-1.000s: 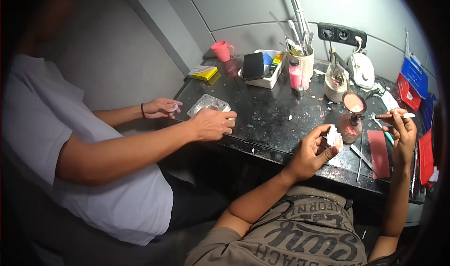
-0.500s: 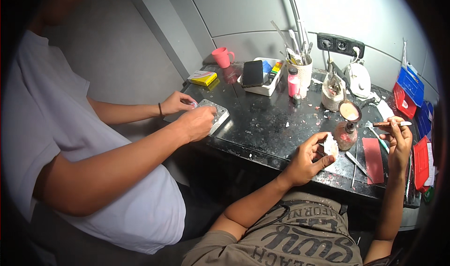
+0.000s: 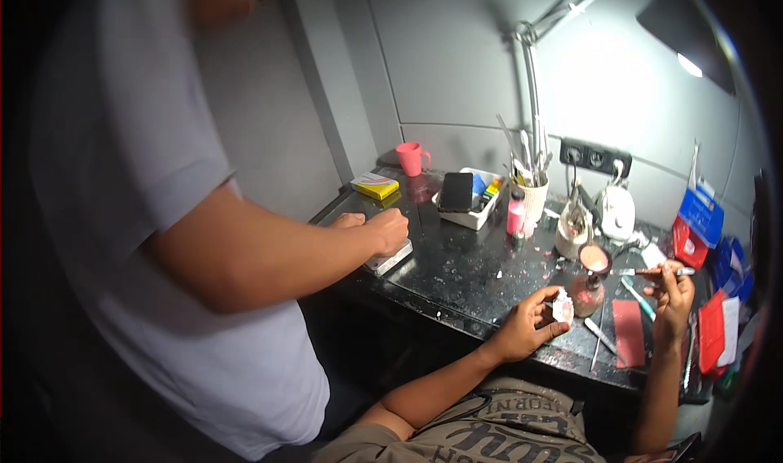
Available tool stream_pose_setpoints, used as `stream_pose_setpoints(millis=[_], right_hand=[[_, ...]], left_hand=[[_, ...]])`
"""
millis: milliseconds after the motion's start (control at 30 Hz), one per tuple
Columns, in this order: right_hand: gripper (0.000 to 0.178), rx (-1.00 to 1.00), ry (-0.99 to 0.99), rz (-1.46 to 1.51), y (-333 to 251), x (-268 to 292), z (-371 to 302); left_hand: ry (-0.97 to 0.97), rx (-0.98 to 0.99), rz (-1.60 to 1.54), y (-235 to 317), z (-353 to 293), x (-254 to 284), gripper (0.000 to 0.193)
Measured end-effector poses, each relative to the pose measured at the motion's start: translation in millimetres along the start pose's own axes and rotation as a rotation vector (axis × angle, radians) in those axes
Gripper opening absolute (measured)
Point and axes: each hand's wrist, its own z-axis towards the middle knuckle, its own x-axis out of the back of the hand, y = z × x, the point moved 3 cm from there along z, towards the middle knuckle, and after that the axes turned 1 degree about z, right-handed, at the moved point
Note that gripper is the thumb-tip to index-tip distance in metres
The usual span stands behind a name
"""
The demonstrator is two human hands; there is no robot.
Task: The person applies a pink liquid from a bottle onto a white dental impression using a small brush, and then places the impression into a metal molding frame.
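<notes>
My left hand [image 3: 528, 331] curls its fingers and thumb around a small white dental cast [image 3: 563, 310] with pinkish patches, above the table's front edge. In my right hand [image 3: 674, 306] a wax knife [image 3: 648, 272] with a brown handle lies level between thumb and fingers. Its metal tip points left, close to the neck of a glass spirit burner [image 3: 587, 300]; I cannot make out a flame. Just behind the burner is a round dark-rimmed dish [image 3: 594, 257] of peach-coloured material. A pink wax sheet [image 3: 628, 336] lies between my hands, beside a slim metal tool [image 3: 602, 341].
At left a co-worker in a white shirt rests both hands [image 3: 383, 228] over a grey block [image 3: 391, 257]. Behind stand a white tray [image 3: 465, 217] with a phone, a pink bottle [image 3: 515, 214] and a tool cup [image 3: 532, 198]. Red and blue cases [image 3: 711, 328] line the right side.
My head has tilted up, bringing a desk lamp into view. The knife tip has moved slightly left, nearer the burner's neck. The co-worker has leaned in over the block.
</notes>
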Motion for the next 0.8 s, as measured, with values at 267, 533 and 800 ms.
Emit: stream_pose_setpoints(millis=[267, 533, 800], right_hand=[[0.015, 0.064, 0.036, -0.009, 4, -8, 4], [0.016, 0.104, 0.015, 0.052, 15, -2, 16], [0.02, 0.151, -0.018, 0.03, 15, -3, 20]], left_hand=[[0.099, -0.06, 0.334, -4, 9, 0, 0.071], [0.241, -0.198, 0.664, -5, 5, -9, 0.074], [0.392, -0.13, 1.144, 2, 2, -16, 0.079]])
